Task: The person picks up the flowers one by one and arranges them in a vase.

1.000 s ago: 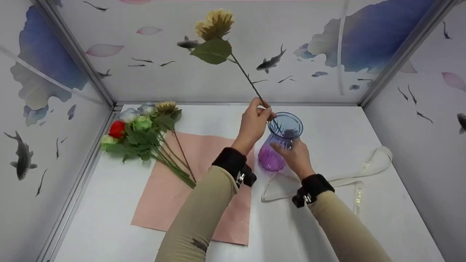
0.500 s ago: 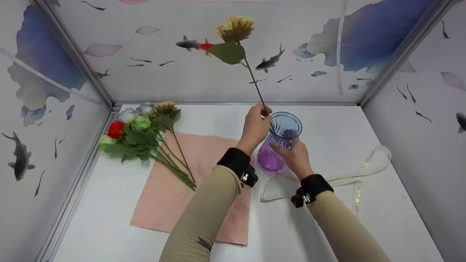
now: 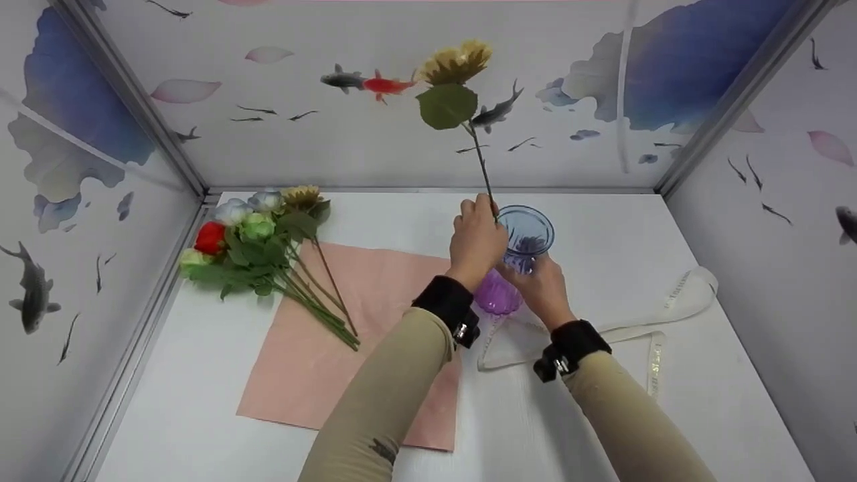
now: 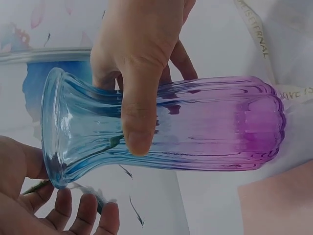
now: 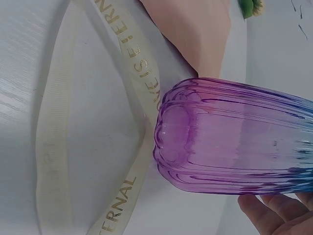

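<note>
My left hand (image 3: 479, 237) holds a yellow flower (image 3: 456, 63) by its stem, just left of the vase mouth. One large green leaf (image 3: 447, 106) hangs below the bloom. In the left wrist view the left hand (image 4: 44, 196) is at the rim, and the lower stem (image 4: 98, 152) runs inside the clear vase. The ribbed glass vase (image 4: 215, 122) fades from blue at its flared mouth to purple at its base. My right hand (image 3: 543, 284) grips the vase from the right, its thumb (image 4: 139, 117) across the front. The right wrist view shows its fingers (image 5: 274, 210) along the side.
Several artificial flowers (image 3: 258, 227), red, green, blue and yellow, lie at the left with stems across a pink paper sheet (image 3: 301, 381). A cream ribbon (image 3: 689, 288) with gold lettering loops over the white table (image 3: 602, 234) beside the vase. Printed panels surround the table.
My left hand has moved right and slightly down along the vase mouth. The flower has swung right and lower, its stem now more upright. My right hand and the vase stay nearly in place.
</note>
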The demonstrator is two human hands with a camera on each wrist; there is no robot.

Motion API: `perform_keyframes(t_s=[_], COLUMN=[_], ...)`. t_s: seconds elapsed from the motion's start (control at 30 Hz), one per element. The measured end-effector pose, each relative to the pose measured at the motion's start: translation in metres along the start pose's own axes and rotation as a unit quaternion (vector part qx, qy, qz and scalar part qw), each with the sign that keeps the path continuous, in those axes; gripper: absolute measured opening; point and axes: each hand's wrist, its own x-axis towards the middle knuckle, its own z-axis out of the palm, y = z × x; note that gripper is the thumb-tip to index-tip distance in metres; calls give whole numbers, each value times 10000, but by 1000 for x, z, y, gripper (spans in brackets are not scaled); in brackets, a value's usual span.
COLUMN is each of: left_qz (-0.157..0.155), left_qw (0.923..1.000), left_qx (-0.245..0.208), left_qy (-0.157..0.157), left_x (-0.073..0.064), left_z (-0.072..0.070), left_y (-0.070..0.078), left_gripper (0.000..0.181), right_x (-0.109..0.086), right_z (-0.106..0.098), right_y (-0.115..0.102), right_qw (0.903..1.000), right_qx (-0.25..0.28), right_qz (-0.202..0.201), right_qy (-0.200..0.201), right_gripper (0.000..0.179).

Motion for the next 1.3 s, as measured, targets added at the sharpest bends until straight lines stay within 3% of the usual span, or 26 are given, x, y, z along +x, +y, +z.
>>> perform_keyframes(t_s=[0.13,0.47,0.83,1.07,1.3], left_qz=[-57,-246,415,589,803], left_qw=[9998,9992,9987,9975,9951], left_qx=[151,-308,-114,-60,-348], left_qy=[92,-73,-268,-383,-459], left_x=[-1,0,0,-1,-1], left_z=[3,5,9,8,5], left_y=[2,2,1,-1,-9], left_gripper=[29,48,56,52,51], right_x=[0,-1,-1,-2,-1], right_z=[0,0,2,2,2], right_y=[-1,-2,-2,-1,0], right_qw=[10000,10000,9999,9993,9992], right_qx=[16,19,-78,-132,-120], right_qz=[51,7,-57,-261,-253], right_qy=[-13,46,73,244,292], right_gripper=[78,77,77,74,74])
